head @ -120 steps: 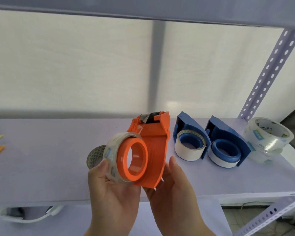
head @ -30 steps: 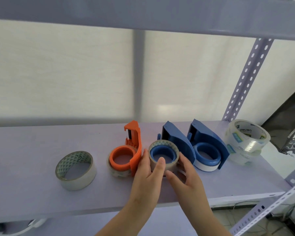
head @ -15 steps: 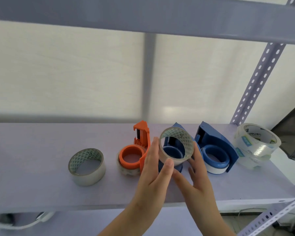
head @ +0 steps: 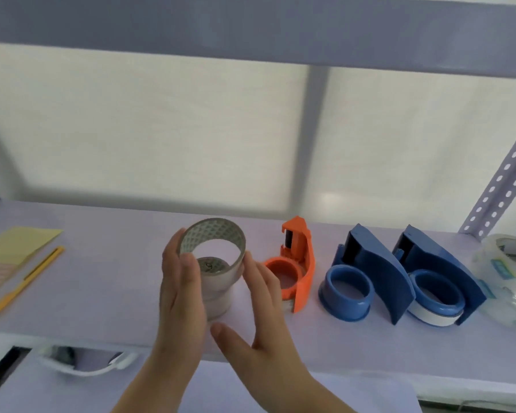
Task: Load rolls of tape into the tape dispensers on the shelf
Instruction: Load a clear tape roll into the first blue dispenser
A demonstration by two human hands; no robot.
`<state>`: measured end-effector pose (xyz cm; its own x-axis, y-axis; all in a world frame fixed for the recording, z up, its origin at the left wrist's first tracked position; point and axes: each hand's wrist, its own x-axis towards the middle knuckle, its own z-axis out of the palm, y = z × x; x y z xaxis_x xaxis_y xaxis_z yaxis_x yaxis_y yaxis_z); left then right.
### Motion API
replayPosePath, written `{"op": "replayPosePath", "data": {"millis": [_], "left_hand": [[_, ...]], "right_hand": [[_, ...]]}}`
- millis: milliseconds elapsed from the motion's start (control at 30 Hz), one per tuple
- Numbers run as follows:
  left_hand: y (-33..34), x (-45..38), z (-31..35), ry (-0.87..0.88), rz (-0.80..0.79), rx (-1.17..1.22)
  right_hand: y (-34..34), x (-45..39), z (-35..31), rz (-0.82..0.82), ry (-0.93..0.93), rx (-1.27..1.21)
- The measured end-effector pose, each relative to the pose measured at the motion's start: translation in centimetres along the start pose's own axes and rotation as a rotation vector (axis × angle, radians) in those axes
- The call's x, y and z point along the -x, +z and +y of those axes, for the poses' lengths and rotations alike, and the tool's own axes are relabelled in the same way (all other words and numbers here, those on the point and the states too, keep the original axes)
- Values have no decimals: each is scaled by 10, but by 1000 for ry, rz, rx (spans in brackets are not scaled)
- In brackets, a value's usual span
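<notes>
Left hand (head: 181, 293) and right hand (head: 264, 305), each open-palmed, press a tape roll (head: 213, 248) between them, tilted, just above a second roll (head: 218, 299) on the shelf (head: 102, 278). Held only by side pressure, it may slip and topple both. Orange dispenser (head: 295, 263) is loaded; near blue dispenser (head: 367, 275) shows a bare hub and awaits a roll; far blue dispenser (head: 438, 281) is loaded.
</notes>
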<state>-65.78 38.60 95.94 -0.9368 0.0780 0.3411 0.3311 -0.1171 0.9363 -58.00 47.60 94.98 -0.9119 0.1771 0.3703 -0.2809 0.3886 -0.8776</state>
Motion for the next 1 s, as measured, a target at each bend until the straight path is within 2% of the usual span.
{"op": "replayPosePath", "data": {"millis": [100,300,633,800,1000], "left_hand": [[-10,-4,-10,-106,-41,-54],[-20,-6,-21,-130,-84,-188],[-31,-10,-25,-171,-95,-5],[-34,-12,-22,-140,-130,-7],[-42,-13,-33,-163,-170,-32]], "right_hand": [[13,-4,10,-13,45,-31],[23,-8,15,-56,150,-182],[37,-6,23,-3,133,-173],[41,-7,24,51,137,-195],[50,-8,26,114,121,-107]]}}
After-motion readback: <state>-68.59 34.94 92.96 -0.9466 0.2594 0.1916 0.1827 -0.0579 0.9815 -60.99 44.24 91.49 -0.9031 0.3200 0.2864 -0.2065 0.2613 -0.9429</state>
